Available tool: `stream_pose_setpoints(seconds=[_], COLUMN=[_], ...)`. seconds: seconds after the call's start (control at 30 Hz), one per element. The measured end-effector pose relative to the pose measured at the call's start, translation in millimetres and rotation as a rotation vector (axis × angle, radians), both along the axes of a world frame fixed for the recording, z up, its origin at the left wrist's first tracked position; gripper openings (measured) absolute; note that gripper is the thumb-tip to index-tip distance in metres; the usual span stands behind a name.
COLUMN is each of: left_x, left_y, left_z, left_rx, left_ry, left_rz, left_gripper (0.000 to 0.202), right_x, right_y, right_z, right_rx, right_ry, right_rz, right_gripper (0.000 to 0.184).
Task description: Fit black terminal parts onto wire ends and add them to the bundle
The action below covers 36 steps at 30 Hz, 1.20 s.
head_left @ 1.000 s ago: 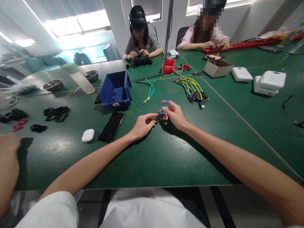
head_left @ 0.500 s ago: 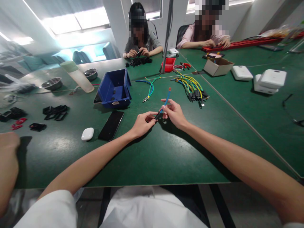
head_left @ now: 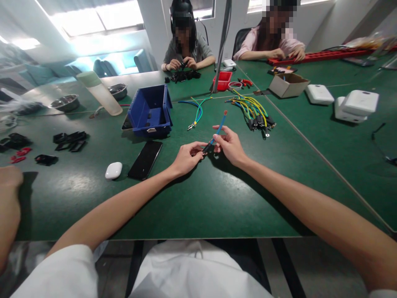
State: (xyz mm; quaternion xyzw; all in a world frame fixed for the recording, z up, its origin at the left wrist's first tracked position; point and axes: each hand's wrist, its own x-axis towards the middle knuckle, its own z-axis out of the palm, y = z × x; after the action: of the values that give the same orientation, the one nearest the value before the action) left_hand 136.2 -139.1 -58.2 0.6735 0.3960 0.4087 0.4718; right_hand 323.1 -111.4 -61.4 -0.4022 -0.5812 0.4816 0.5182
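Note:
Between my two hands is a short blue cable (head_left: 222, 123) with a bare copper end pointing up and away. A black sleeve (head_left: 206, 147) covers its lower end. My left hand (head_left: 188, 158) pinches that sleeved end between thumb and fingers. My right hand (head_left: 230, 145) grips the blue part just above the sleeve, thumb on top. Beyond my hands lie a few loose blue and green cables (head_left: 197, 112) with metal lugs. To their right is a bundle of yellow, green and blue cables (head_left: 252, 108), with black sleeves and ring lugs at the near end.
A blue bin (head_left: 149, 111), a black phone (head_left: 145, 160) and a white case (head_left: 113, 170) are left of my hands. Farther off are a red tray (head_left: 222, 81), a cardboard box (head_left: 289, 85) and white devices (head_left: 356, 103). Two people work across the table; another person's arm (head_left: 9, 203) is at far left.
The view has shifted slightly. The black sleeve and blue cable stay in both hands, with my fingers moved only a little along them.

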Motion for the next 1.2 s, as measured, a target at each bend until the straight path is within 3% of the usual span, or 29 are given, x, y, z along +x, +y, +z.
stream_pose_setpoints(seconds=[0.77, 1.2], left_x=[0.2, 0.5], left_y=[-0.5, 0.0], left_z=[-3.5, -5.5], left_rx=[0.000, -0.013], left_ry=[0.017, 0.001], left_rz=[-0.029, -0.016], left_gripper=[0.035, 0.034], right_x=[0.0, -1.4], right_y=[3.4, 0.7], right_z=[-6.5, -1.7], right_rx=[0.006, 0.020], right_ry=[-0.012, -0.046], right_rz=[0.022, 0.012], right_gripper=[0.042, 0.041])
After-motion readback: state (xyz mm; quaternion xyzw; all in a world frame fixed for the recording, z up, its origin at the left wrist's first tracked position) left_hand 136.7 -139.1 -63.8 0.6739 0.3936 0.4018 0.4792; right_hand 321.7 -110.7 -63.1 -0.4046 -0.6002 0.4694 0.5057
